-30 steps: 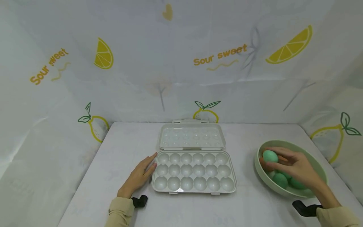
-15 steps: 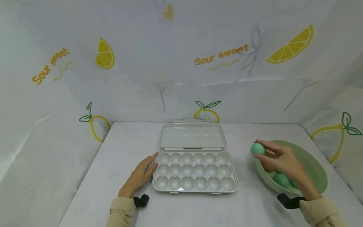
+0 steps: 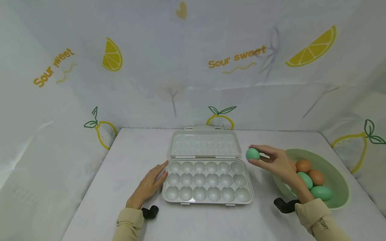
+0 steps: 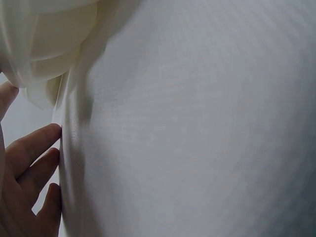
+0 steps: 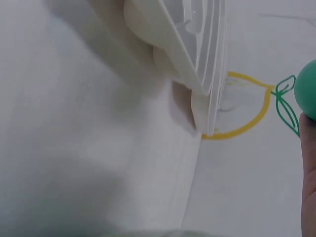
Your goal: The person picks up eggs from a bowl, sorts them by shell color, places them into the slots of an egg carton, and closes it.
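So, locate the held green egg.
In the head view, the held green egg is pinched by the right hand, between the egg tray at left and the bowl at right.

Right grip (image 3: 276,164) pinching 1 green egg (image 3: 252,154), left grip (image 3: 147,184) touching 18-cup tray (image 3: 206,180), bowl (image 3: 338,179) holding more eggs (image 3: 316,177)

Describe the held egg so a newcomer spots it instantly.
Find the pale-green bowl at the head view's right. To its left, a green egg is pinched in the right hand. Unlike the green eggs and brown eggs in the bowl, this one is outside it.
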`<state>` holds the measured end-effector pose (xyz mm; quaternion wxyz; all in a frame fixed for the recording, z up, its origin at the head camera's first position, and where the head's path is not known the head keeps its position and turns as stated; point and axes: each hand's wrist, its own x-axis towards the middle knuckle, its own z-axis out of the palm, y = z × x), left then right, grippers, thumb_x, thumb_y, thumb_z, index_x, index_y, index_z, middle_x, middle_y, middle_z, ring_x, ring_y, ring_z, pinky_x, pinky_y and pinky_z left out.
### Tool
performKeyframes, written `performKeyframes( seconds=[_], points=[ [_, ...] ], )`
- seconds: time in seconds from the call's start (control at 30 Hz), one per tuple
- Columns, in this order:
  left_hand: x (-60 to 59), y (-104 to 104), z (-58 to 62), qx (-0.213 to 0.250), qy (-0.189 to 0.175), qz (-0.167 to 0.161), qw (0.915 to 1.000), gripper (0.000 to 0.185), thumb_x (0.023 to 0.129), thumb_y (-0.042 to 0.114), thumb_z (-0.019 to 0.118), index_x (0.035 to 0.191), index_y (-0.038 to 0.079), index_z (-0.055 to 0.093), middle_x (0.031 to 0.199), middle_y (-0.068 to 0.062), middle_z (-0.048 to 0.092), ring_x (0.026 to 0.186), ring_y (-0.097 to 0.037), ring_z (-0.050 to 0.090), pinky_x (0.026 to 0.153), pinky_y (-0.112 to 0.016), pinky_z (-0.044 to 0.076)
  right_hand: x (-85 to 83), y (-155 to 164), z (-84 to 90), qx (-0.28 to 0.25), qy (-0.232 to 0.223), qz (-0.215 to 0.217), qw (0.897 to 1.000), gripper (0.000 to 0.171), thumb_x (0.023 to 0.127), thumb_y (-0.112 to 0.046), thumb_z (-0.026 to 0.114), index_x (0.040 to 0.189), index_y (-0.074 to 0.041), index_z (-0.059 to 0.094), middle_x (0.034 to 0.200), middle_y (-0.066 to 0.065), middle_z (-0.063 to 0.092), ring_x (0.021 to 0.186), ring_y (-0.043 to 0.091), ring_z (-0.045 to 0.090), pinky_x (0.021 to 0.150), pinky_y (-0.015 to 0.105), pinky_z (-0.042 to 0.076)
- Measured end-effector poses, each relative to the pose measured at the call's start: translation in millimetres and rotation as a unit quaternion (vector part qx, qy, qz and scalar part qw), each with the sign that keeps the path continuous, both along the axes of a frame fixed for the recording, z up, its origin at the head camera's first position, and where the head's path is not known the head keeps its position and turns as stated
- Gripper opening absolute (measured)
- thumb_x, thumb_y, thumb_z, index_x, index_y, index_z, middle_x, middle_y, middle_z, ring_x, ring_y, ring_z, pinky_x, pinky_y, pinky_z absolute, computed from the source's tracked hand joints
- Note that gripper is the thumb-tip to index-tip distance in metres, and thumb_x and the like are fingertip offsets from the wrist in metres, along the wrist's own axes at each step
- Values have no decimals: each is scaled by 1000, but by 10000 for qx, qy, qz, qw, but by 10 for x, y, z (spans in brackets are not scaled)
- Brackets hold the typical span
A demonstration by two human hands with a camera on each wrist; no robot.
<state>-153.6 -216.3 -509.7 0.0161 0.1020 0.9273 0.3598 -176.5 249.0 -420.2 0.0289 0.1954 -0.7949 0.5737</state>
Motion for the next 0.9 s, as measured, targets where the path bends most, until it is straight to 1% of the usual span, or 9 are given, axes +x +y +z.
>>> performKeyframes(
  seconds=[0.07,0.17,0.3,0.5,0.7,0.83,0.9],
  points=[
    [2,-1,-2,-7,-15,11,10000,54,107,42,50,157,25,42,159,-11,48,153,-43,34,123,-66,29,-22,-62,-1,-2,21,69,10000,49,88,5,75,134,10,61,123,-21,68,112,-6,66,94,14,57],
    [4,-3,-2,-3,-29,16,10000,54,107,42,51,157,25,43,159,-11,48,153,-43,34,123,-66,29,-63,-141,-17,-248,182,273,9992,48,85,12,75,131,16,60,123,-17,70,112,-5,67,94,15,58],
    [1,-5,-3,-17,-37,32,10000,53,107,42,51,157,26,43,159,-11,48,153,-43,34,123,-66,29,-101,-239,-52,-423,303,402,9978,48,84,13,75,128,18,60,123,-14,71,111,-5,67,93,15,58],
    [-3,2,1,-21,4,4,10000,53,107,42,51,157,26,42,159,-11,48,152,-43,35,122,-67,30,-138,-430,-102,-363,268,461,9979,50,85,10,76,132,15,60,124,-18,68,112,-6,66,94,14,57],
    [1,-3,-5,-32,55,18,10000,53,107,41,51,157,26,43,158,-11,49,152,-43,36,122,-67,31,-175,-639,-128,-353,201,558,9976,51,84,6,78,132,13,62,124,-15,67,112,-5,66,95,16,57],
    [1,-6,-3,-43,36,15,10000,53,107,41,51,157,26,43,159,-10,49,152,-43,36,122,-66,30,-180,-741,-138,-413,139,608,9972,51,84,6,79,132,10,63,123,-17,67,111,-4,66,94,17,58],
    [0,-6,2,-38,45,12,10000,53,107,41,51,157,26,43,159,-10,49,152,-43,36,122,-66,30,-181,-786,-145,-423,155,613,9971,51,83,6,80,132,10,63,124,-15,67,110,-4,66,94,17,58]
  ],
)
